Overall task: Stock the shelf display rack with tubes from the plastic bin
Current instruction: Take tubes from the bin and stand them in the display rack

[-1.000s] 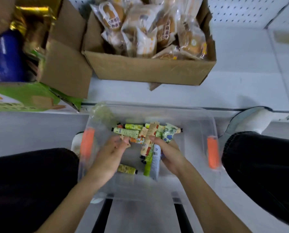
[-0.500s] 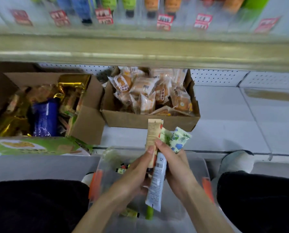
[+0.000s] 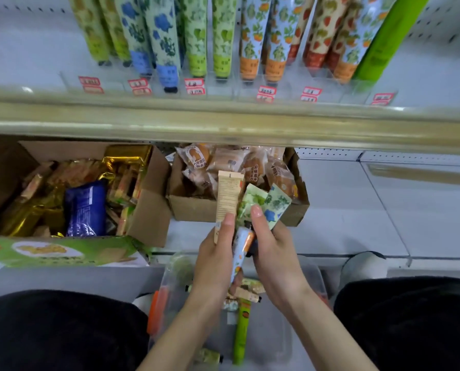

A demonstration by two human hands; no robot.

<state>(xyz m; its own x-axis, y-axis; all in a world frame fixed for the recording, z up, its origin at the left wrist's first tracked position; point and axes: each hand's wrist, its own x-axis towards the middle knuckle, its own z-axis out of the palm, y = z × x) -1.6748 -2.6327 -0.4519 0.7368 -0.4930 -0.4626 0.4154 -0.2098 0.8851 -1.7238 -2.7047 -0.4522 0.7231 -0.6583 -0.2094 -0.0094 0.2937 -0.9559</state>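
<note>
Midway: our left hand [image 3: 218, 253] and right hand [image 3: 275, 253] had fingers curled round perhaps four tubes [image 3: 229, 195] above the bin [image 3: 274, 341]; next, we judged, matching rack [image 3: 223, 87] slots.

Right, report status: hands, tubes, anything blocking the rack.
Left hand gripping beige tube. Right hand gripping floral tubes, above bin. Loose tubes in bin. Rack path looks open.

A snack box [image 3: 147, 210] and a bun box [image 3: 191, 210] are sitting on the lower shelf [image 3: 344, 226] behind the bin [image 3: 310, 275]; tubes [image 3: 196, 36] are standing on the rack [image 3: 223, 123] above it.
</note>
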